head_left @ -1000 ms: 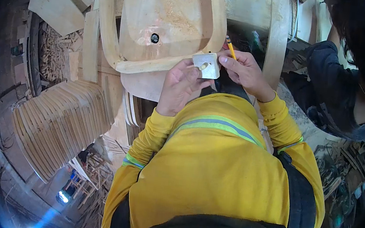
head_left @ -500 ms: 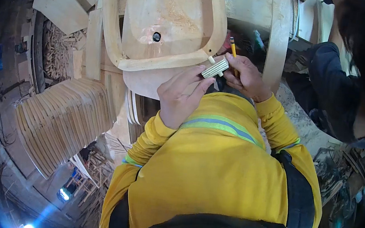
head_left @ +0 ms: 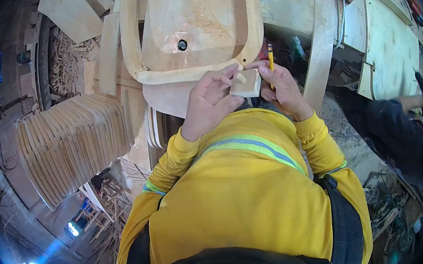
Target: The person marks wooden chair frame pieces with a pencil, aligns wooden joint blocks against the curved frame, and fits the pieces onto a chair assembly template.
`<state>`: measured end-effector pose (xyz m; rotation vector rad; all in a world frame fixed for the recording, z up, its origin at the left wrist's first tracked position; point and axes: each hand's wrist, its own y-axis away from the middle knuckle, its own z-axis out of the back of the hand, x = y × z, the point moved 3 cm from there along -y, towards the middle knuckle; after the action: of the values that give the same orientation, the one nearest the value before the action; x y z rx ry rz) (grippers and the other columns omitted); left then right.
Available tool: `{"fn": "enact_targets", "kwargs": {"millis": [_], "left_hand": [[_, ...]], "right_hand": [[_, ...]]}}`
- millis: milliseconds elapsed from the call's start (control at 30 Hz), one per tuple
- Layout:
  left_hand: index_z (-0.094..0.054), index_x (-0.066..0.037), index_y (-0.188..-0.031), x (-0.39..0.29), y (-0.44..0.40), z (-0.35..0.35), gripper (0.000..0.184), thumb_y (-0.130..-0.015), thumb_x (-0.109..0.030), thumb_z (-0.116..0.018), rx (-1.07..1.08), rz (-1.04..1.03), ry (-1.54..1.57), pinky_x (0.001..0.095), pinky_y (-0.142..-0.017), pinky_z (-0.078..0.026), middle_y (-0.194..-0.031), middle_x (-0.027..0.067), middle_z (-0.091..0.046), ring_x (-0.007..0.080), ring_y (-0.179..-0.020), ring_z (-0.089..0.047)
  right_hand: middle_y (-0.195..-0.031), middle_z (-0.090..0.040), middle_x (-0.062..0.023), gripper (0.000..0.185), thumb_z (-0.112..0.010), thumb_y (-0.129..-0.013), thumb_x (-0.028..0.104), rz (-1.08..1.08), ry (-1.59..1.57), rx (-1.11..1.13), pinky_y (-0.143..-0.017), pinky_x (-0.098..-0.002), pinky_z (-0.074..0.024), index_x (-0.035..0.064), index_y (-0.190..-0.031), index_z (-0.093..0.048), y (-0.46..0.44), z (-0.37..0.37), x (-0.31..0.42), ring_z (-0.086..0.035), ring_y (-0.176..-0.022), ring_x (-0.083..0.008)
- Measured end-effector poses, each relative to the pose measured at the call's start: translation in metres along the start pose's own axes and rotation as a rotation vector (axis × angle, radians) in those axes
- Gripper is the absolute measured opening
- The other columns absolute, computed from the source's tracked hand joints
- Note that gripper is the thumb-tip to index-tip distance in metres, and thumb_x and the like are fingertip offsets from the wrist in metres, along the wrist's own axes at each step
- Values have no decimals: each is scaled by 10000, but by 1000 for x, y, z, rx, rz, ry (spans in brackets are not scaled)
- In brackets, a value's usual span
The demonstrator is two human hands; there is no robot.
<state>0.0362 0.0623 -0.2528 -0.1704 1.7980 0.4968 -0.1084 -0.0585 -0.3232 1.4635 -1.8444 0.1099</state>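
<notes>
Held just below the lower right corner of the curved wooden frame (head_left: 254, 25): 1 small wooden block (head_left: 247, 83), broad face up. With the right hand (head_left: 282, 89), gripping the block at its right side, thumb near the upper right corner and forefinger stretched along the upper edge; tucked between the fingers, 1 yellow pencil (head_left: 271, 66), eraser end pointing up toward the frame's right side. With the left hand (head_left: 212, 97), cupping loosely around the block's left side, fingers bent and slightly spread, thumb well apart from them; contact of each fingertip with the block hard to tell.

Inside the frame, 1 pale wooden panel (head_left: 202, 28) with 1 dark round spot (head_left: 182, 45) and sawdust. In the frame's lower right corner, 1 small dark hole (head_left: 244, 60). Below and left of the frame, a row of curved wooden slats (head_left: 71, 143), set closely side by side. Right of the frame, 1 long board (head_left: 320, 50). Farther right, 1 co-worker (head_left: 395, 123) in dark clothing, partly in view, with 1 arm stretched out.
</notes>
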Motion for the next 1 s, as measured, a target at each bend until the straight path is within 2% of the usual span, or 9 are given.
{"fn": "enact_targets", "kwargs": {"millis": [33,67,133,200,267,400,500,800,1000], "left_hand": [[-451,-19,-1275,4,0,1,570,-814,89,-770,31,-4,79,372,-1071,-486,-1363,204,-594,240,-1290,-560],[-431,-32,-1298,9,-1,4,633,-790,79,-792,43,3,-60,377,-1069,-485,-1354,198,-601,242,-1281,-567],[-392,-58,-1344,24,-3,12,758,-741,61,-837,69,18,-335,386,-1065,-484,-1335,187,-614,244,-1262,-581],[-393,-62,-1354,55,-8,28,796,-718,24,-863,-9,-123,-547,384,-1038,-497,-1327,179,-621,243,-1226,-604],[-390,-61,-1366,84,-17,40,823,-707,-14,-880,-109,-207,-715,380,-1008,-509,-1306,173,-635,246,-1195,-626],[-379,-55,-1391,116,-38,51,855,-710,-90,-895,-249,-204,-829,367,-949,-527,-1241,164,-677,263,-1133,-667],[-379,-63,-1401,136,-51,53,865,-713,-126,-899,-283,-258,-860,373,-929,-533,-1204,156,-699,285,-1099,-685],[-390,-58,-1398,134,-56,48,853,-715,-157,-892,-233,-266,-905,398,-922,-543,-1192,128,-713,312,-1093,-686],[-405,-53,-1390,136,-57,46,828,-721,-148,-883,-258,-261,-893,391,-949,-532,-1201,128,-706,306,-1110,-679]], "right_hand": [[-711,-523,73,302,-594,-1043,299,-32,0,13,-487,-196,-280,69,-1227,-660,-3,8,-8,-364,-541,-6],[-728,-550,63,295,-594,-1043,292,-65,-1,25,-502,-195,-299,66,-1219,-665,-4,9,-10,-390,-559,-9],[-775,-599,38,275,-591,-1044,280,34,317,-83,-560,-195,-346,58,-1185,-673,-5,8,-5,-448,-626,-20],[-820,-639,15,263,-583,-1046,273,150,491,-225,-616,-196,-381,52,-1151,-680,-10,20,-10,-493,-691,-31],[-864,-670,-4,261,-570,-1050,272,283,519,-404,-671,-198,-405,48,-1119,-684,-16,59,-35,-526,-753,-42],[-852,-673,-6,263,-547,-1055,285,41,272,-576,-587,-165,-373,54,-1091,-668,4,74,-14,-525,-684,-31],[-866,-675,-13,247,-537,-1060,267,36,258,-600,-558,-160,-367,51,-1082,-656,3,90,-15,-527,-664,-27],[-892,-671,-42,263,-558,-1053,233,241,399,-403,-786,-251,-492,-9,-1065,-662,-29,77,-9,-624,-855,-104],[-879,-674,-33,282,-564,-1049,249,189,672,-375,-800,-285,-491,-12,-1079,-665,-54,83,-8,-615,-841,-106]]}}
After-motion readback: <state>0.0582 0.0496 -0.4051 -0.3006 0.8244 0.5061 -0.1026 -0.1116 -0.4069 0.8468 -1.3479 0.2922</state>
